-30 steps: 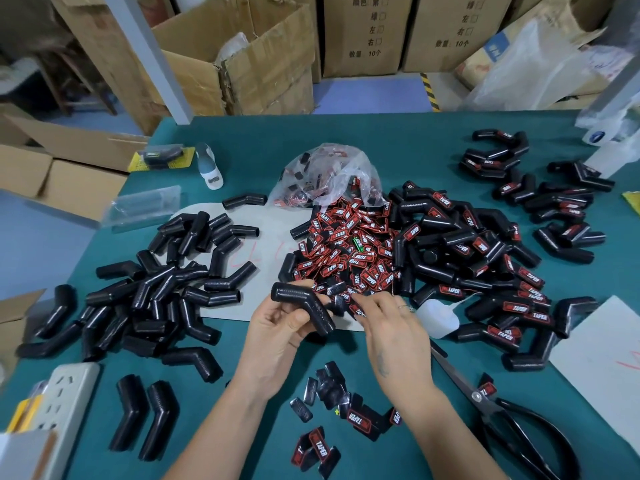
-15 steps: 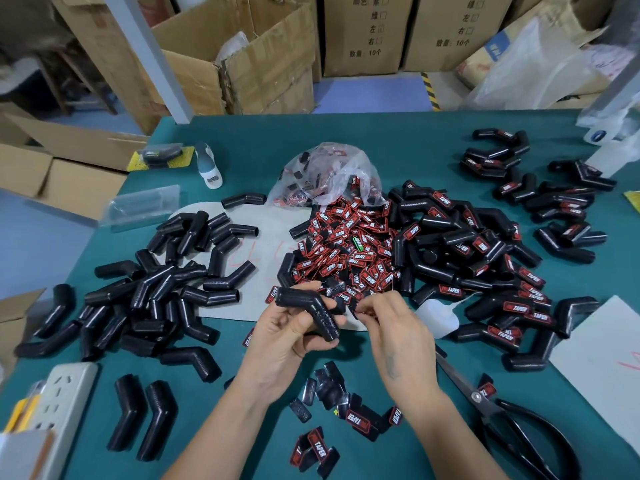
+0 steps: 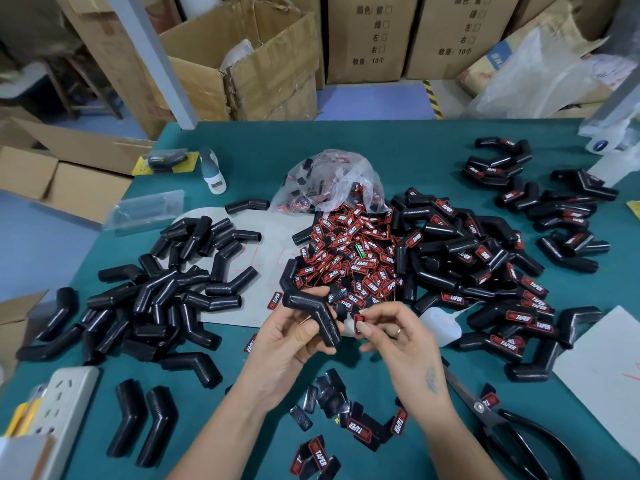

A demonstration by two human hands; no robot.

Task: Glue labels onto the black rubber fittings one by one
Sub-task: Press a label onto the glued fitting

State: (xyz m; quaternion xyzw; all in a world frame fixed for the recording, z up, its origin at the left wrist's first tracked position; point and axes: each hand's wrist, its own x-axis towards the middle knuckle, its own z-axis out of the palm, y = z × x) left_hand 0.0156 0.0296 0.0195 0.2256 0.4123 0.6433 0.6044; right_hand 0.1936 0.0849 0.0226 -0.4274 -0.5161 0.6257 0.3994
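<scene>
Left hand (image 3: pixel 289 336) has its fingers wrapped round one bent black fitting (image 3: pixel 311 311), held up just over the near edge of the label heap (image 3: pixel 349 258). Right hand (image 3: pixel 398 336) pinches a single red label (image 3: pixel 359 318) between thumb and fingertip, right beside the fitting's lower leg but not on it yet.

What I'd worry about: the label is tiny and edge-on, so it could go on crooked or flipped (can't tell which face is up from here). The fitting is curved and looks slick, so a weak press might let a corner lift. Dropping the label into the heap below would mean fishing for it again. Also the scissors (image 3: pixel 491 420) sit close to the right forearm.

Surface is a teal counter (image 3: pixel 242 157), bare fittings piled left (image 3: pixel 166 296), labelled ones right (image 3: pixel 485 271), and a torn plastic bag (image 3: pixel 332 183) behind the heap. Room behind is stacked cardboard boxes (image 3: pixel 367 39) on a blue floor, storeroom vibes.
</scene>
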